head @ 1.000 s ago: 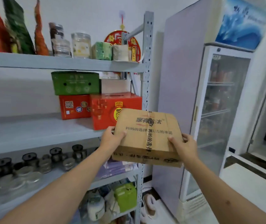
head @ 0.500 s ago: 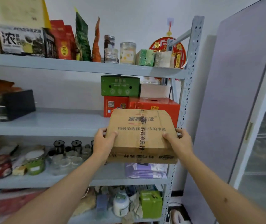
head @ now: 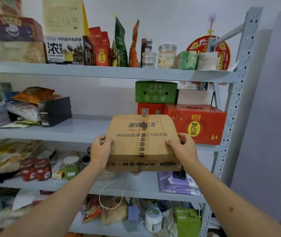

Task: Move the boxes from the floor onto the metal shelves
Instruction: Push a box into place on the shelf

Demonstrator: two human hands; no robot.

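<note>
A flat brown cardboard box (head: 141,142) with printed tape down its middle is held in the air in front of the grey metal shelves (head: 85,129). My left hand (head: 100,149) grips its left edge and my right hand (head: 184,149) grips its right edge, fingers curled over the top. The box hangs just before the front lip of the middle shelf, level with it. A bare stretch of that shelf lies behind and left of the box.
A red box (head: 196,124), a smaller red box (head: 150,109) and a green box (head: 156,91) stand at the shelf's right end. A black box (head: 55,111) and bags sit at its left. Jars fill the shelf below. A grey cabinet side (head: 273,117) stands right.
The view has swung left and closer to the shelves. The box, held in both hands, now sits nearer the middle shelf's bare stretch, left of the big red box.
</note>
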